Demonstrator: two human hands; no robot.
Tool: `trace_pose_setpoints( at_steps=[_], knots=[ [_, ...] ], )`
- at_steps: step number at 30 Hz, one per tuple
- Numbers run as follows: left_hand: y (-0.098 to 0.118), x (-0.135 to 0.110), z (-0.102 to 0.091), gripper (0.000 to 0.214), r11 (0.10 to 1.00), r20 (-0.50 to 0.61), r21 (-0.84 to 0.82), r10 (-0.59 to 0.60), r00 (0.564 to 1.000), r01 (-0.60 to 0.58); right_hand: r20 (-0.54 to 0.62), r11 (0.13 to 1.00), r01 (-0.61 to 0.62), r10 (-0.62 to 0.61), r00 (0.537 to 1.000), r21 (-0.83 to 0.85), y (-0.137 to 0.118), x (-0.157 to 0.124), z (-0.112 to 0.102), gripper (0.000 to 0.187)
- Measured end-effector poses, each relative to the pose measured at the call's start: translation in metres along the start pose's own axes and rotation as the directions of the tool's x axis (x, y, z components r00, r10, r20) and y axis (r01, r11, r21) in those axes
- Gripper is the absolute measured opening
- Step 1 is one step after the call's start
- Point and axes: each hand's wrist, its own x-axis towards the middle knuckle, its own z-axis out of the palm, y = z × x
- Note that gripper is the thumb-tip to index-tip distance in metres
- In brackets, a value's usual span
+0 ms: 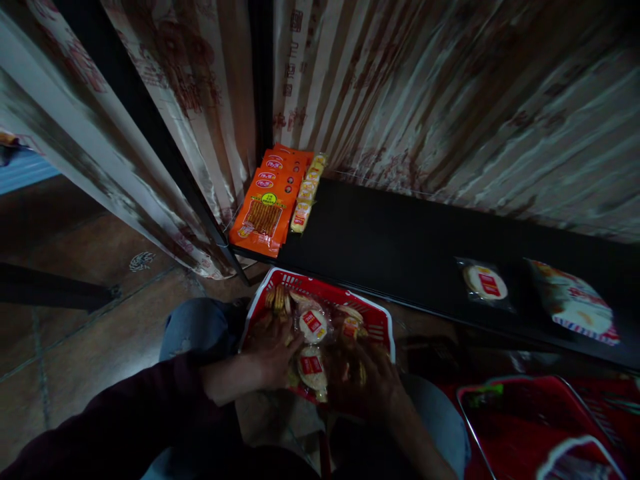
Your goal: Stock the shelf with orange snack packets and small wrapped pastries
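Observation:
A red shopping basket (383, 307) with a white rim sits between my knees and holds several packaged snacks. My left hand (273, 350) reaches in at its left side, fingers apart over the packets. At the right side my right hand (375, 370) is lowered among the packets with fingers spread; its fingertips are dim. Between the hands lie a round flat cake in clear wrap (313, 325) with a red label and a second wrapped cake (312, 368) nearer me. Yellow ridged snacks (278, 298) are at the basket's far left corner.
Orange snack bags (273, 193) and a strip of yellow packets (307, 193) lie at the left of a black shelf (380, 233). Farther right are a wrapped round cake (485, 283) and a white bag (575, 300). Another red basket (525, 413) stands lower right. Curtains (400, 87) hang behind.

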Motion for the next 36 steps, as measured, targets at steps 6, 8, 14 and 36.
trace_pose_setpoints(
  at_steps=[6,8,14,36],
  knots=[
    [0.006,0.008,0.039,0.103,0.988,0.068,-0.095,-0.118,0.991,0.124,0.155,0.993,0.016,0.003,0.988,-0.12,-0.018,-0.034,0.027,0.076],
    [0.008,0.012,0.038,0.099,0.986,0.056,-0.133,-0.097,0.994,0.104,0.184,0.991,0.012,0.013,0.983,-0.135,-0.024,-0.032,0.033,0.075],
    [0.007,0.022,0.025,0.068,0.995,-0.183,-0.097,-0.012,0.983,-0.006,0.163,0.996,-0.022,0.036,0.986,-0.086,-0.022,-0.011,0.028,0.058],
    [-0.023,0.069,-0.032,0.043,0.96,-0.221,-0.23,-0.214,0.952,0.163,-0.218,0.988,-0.153,0.158,0.963,0.038,-0.017,0.063,0.016,0.042]
  ],
)
